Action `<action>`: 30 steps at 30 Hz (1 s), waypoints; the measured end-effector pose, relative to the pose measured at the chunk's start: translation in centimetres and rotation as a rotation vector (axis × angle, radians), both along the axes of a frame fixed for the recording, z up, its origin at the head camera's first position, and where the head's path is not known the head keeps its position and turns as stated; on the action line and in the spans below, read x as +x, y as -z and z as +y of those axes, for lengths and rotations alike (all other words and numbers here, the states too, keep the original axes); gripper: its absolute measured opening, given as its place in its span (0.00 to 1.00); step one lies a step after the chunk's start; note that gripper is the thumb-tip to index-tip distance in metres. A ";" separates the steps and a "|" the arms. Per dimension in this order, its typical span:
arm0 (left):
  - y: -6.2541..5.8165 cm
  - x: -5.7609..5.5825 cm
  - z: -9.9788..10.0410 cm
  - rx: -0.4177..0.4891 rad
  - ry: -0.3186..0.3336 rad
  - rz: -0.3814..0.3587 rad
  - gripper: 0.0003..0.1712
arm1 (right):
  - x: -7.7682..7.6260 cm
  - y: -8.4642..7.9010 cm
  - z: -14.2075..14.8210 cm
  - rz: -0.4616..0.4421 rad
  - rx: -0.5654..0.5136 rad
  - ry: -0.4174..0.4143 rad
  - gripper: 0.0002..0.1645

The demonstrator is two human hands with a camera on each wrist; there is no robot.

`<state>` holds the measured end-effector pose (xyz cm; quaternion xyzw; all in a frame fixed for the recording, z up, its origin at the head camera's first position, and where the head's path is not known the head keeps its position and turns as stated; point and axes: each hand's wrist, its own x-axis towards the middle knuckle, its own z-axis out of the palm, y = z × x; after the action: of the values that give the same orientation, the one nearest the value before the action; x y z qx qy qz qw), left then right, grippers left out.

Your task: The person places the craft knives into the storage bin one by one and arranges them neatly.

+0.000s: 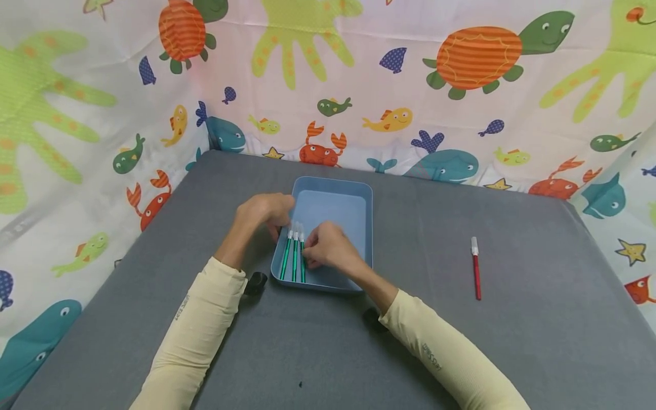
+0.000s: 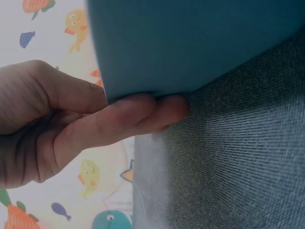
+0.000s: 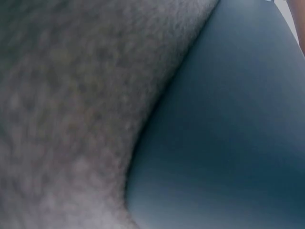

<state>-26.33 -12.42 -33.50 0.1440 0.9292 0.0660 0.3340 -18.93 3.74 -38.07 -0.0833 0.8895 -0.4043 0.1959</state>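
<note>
A shallow blue tray lies on the table. Three green markers with pale caps stand side by side lengthwise along its left part, the leftmost marker nearest the wall. My left hand grips the tray's left wall; in the left wrist view its fingers press the outside, with the thumb on the rim's other side. Inside the tray my right hand has curled fingers pinching the rightmost green marker. The right wrist view shows just the tray's outer wall, with the right hand's grip hidden.
Off to the right, a red marker with a white cap lies on the grey tabletop. A curtain printed with sea animals rises behind the table and at both sides. A small dark speck lies near the front.
</note>
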 end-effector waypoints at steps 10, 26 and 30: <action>-0.2 0.0 0.0 0.002 0.002 0.013 0.20 | 0.4 -0.1 0.1 -0.044 -0.072 -0.106 0.08; -0.2 0.2 -0.1 0.008 -0.009 0.012 0.20 | 0.7 -0.7 0.9 -0.032 0.034 -0.143 0.06; -0.2 0.2 0.0 0.002 -0.011 0.013 0.22 | 1.0 -1.4 1.6 0.007 0.054 -0.147 0.07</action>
<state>-26.13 -12.40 -33.32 0.1398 0.9320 0.0680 0.3275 -17.97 5.37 -36.68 -0.1444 0.8922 -0.3646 0.2242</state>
